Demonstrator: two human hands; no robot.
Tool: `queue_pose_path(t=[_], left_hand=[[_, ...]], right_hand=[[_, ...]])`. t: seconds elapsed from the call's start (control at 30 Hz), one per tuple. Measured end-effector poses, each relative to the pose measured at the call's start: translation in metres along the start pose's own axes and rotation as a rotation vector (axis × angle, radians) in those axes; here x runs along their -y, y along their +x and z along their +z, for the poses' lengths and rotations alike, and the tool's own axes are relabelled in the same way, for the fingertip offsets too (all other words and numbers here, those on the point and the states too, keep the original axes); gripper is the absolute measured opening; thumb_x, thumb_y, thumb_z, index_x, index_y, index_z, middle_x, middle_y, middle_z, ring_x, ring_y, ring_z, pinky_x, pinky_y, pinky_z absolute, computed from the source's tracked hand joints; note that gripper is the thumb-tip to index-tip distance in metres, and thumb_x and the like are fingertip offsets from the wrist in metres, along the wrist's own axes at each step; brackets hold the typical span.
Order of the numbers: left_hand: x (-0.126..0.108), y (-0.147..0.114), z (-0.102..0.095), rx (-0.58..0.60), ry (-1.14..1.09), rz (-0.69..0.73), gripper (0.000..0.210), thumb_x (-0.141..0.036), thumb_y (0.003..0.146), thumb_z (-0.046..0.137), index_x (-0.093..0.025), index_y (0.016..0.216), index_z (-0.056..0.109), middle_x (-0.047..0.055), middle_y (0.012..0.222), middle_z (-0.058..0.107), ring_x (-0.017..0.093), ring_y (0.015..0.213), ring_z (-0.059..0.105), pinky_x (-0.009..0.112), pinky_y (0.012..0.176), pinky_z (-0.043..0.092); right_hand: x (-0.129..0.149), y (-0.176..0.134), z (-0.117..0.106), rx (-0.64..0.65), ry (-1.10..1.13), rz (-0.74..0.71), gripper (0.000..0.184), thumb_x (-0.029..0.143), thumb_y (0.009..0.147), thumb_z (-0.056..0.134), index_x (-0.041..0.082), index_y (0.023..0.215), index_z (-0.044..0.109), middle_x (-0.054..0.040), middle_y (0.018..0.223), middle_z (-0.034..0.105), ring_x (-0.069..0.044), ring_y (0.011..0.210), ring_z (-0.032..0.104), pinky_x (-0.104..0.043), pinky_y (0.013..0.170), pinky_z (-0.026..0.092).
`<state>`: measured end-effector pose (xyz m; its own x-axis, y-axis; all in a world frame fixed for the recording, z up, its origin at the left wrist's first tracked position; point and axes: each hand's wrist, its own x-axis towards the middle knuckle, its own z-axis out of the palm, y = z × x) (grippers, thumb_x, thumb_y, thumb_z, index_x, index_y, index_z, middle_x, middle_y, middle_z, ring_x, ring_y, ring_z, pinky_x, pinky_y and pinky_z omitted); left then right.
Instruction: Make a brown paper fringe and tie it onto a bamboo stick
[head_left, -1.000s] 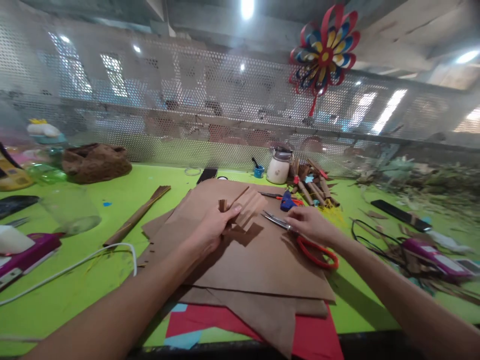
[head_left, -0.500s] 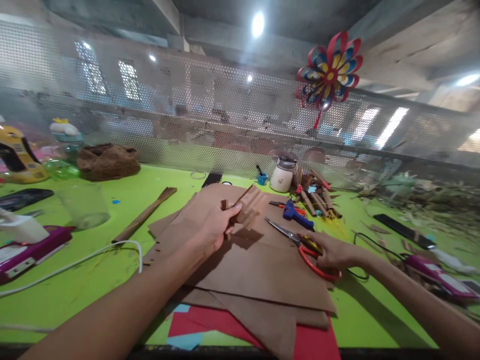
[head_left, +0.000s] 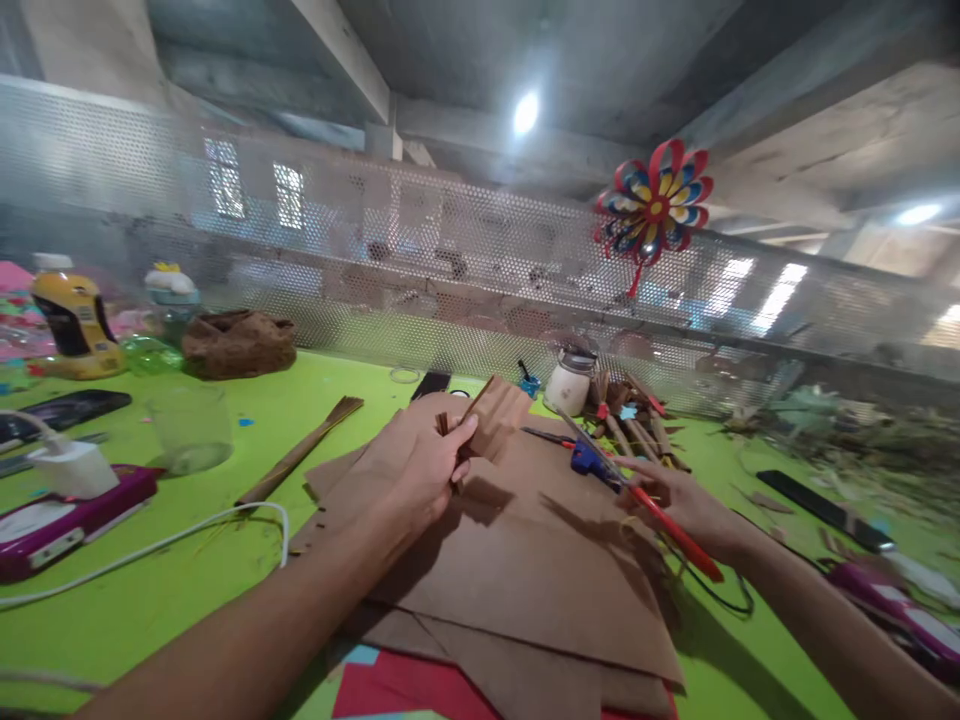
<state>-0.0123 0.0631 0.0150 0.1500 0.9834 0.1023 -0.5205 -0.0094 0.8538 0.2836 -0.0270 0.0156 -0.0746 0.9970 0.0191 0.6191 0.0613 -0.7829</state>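
My left hand [head_left: 439, 462] is closed around a folded piece of brown paper [head_left: 496, 418], whose pleated edges stick out on both sides of the thumb. Beneath it lie large brown paper sheets [head_left: 540, 580], stacked over red paper [head_left: 412, 685]. At the right, my right hand [head_left: 675, 505] grips red-handled scissors [head_left: 671, 530], raised off the sheets and tilted, blades pointing up and away to the left. Behind the scissors lies a blue-handled tool [head_left: 589, 462], partly covered by them. A slim dark-tipped tool [head_left: 547, 436] rests beside it.
A rolled brown paper bundle [head_left: 300, 450] and a clear cup [head_left: 191, 430] lie left. Behind are a white jar [head_left: 570, 382] and several brown paper bundles [head_left: 637, 415]. Purple power strips [head_left: 82, 520] with cables flank the work area. A perforated metal screen [head_left: 480, 290] stands at the back.
My right hand has lifted the scissors from the sheets, turning the blades upward. My left hand still holds the folded paper, now showing more of its face. The camera view has tilted up slightly.
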Motion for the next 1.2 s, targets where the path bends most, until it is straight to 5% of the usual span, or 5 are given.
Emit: queue_pose_path(t=[0.1,0.27,0.5,0.77,1.2], left_hand=[[0.000,0.000,0.000,-0.028,-0.011,0.037,0.032,-0.033,0.061,0.077,-0.013,0.063,0.053,-0.005,0.056,0.044,0.001,0.040,0.030,0.014,0.030,0.014],[-0.002,0.000,0.000,-0.040,-0.008,0.094,0.030,-0.034,0.064,0.075,-0.013,0.065,0.053,-0.006,0.055,0.043,0.000,0.038,0.030,0.014,0.030,0.014],[-0.005,-0.007,0.003,0.002,0.014,0.007,0.035,-0.036,0.067,0.073,-0.016,0.064,0.044,-0.009,0.051,0.041,0.000,0.032,0.026,0.016,0.031,0.013],[-0.003,-0.011,0.005,0.082,0.045,0.005,0.028,-0.035,0.074,0.067,-0.015,0.067,0.050,-0.008,0.050,0.041,0.000,0.033,0.028,0.015,0.031,0.015],[-0.002,-0.010,0.004,0.095,0.068,0.014,0.029,-0.036,0.076,0.065,-0.016,0.065,0.049,-0.008,0.046,0.041,0.000,0.029,0.025,0.017,0.030,0.012]], right_hand=[[0.015,0.010,0.015,0.028,0.149,-0.122,0.059,0.037,0.067,0.069,0.018,0.120,0.054,-0.0095,0.103,0.064,-0.023,0.091,0.060,-0.036,0.080,0.048],[0.037,0.023,0.045,0.102,0.043,-0.168,0.039,0.046,0.077,0.060,0.019,0.105,0.056,-0.0033,0.084,0.061,-0.018,0.077,0.057,-0.031,0.071,0.048],[0.059,0.023,0.075,0.129,0.116,-0.267,0.038,0.048,0.081,0.054,0.017,0.103,0.051,-0.0028,0.083,0.057,-0.016,0.074,0.054,-0.027,0.066,0.046],[0.052,0.020,0.086,0.092,0.252,-0.259,0.041,0.047,0.082,0.055,0.016,0.108,0.051,-0.0086,0.097,0.060,-0.019,0.082,0.058,-0.035,0.080,0.049],[0.051,0.015,0.092,-0.006,0.151,-0.250,0.039,0.049,0.083,0.051,0.018,0.107,0.054,-0.0048,0.081,0.061,-0.016,0.068,0.056,-0.030,0.064,0.048]])
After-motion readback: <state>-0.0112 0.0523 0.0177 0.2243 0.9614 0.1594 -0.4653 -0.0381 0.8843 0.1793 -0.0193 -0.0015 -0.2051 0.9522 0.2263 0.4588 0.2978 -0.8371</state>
